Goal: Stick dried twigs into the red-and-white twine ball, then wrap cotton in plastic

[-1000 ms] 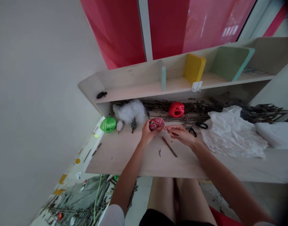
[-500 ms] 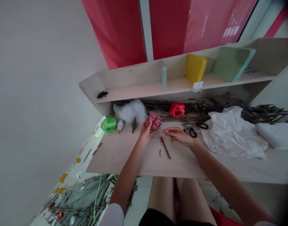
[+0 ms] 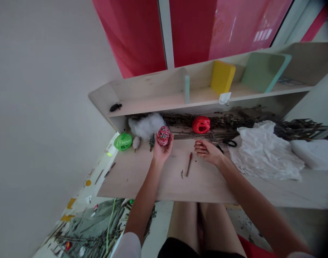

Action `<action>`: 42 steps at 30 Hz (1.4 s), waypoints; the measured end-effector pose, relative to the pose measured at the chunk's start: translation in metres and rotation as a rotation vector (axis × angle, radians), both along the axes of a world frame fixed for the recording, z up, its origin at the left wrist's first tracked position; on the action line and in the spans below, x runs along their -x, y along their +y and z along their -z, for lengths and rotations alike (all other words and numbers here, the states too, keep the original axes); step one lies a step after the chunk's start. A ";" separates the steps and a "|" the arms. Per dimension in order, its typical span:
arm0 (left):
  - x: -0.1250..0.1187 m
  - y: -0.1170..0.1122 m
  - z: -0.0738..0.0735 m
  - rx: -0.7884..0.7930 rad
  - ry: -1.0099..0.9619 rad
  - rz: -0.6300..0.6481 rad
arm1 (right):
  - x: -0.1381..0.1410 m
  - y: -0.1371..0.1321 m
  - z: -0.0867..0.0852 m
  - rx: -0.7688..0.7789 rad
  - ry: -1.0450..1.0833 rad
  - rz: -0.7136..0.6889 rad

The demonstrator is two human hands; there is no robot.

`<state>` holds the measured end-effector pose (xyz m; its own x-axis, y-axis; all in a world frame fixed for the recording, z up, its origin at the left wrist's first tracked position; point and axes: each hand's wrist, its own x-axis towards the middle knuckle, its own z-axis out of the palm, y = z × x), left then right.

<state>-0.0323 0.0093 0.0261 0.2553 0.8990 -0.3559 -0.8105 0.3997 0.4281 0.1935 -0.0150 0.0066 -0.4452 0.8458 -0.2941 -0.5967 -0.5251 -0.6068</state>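
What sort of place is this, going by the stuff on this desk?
Probably a craft workspace, perhaps at home: a pale wooden desk holds a red-and-white twine ball, a green raffia ball and dried twigs.

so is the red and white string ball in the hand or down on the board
In hand: the string ball sits in the left hand, its fingers curled around it, above the board.

Two hands (image 3: pixel 162 152) (image 3: pixel 207 152), three balls of twine (image 3: pixel 163 135) (image 3: pixel 123 141) (image 3: pixel 201 124), one pair of scissors (image 3: pixel 230 143).
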 end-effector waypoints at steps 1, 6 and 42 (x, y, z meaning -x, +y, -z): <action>0.001 0.000 0.001 -0.002 -0.018 0.000 | -0.002 0.001 0.001 0.018 0.031 0.022; 0.003 -0.002 0.007 -0.009 -0.085 0.019 | -0.007 0.004 0.003 0.076 0.140 0.104; -0.032 -0.035 0.015 -1.226 1.693 0.026 | -0.018 -0.010 -0.026 -0.351 -0.176 0.377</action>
